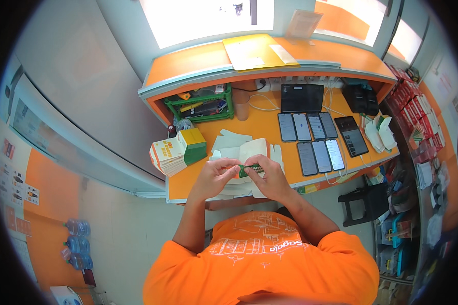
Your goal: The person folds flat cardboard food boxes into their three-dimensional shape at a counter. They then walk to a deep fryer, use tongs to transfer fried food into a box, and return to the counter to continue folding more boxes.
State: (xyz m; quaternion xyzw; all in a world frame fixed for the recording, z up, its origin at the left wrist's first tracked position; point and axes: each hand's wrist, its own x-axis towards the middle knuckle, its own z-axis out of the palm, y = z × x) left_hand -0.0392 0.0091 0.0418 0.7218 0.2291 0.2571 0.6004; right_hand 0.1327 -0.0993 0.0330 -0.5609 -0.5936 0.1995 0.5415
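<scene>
Both hands meet over the front edge of the orange counter. My left hand [217, 177] pinches the left end of a green-printed paper carton [247, 171]. On the other end, the thumb and fingers of my right hand [270, 178] are closed. Much of the carton is hidden by my fingers. Behind and under my hands lie white, flat-cut carton sheets [230, 141] with flaps spread. Left of them, a fanned stack of printed cartons [167, 155] leans against a yellow and green carton block [192, 142].
Several phones [321, 155] lie in rows to the right, some cabled, beside a black tablet [351, 136] and a dark screen [302, 97]. A green basket [198, 108] of tools stands at the back left. More folded cartons [380, 133] sit far right; a black stool [364, 202] is below.
</scene>
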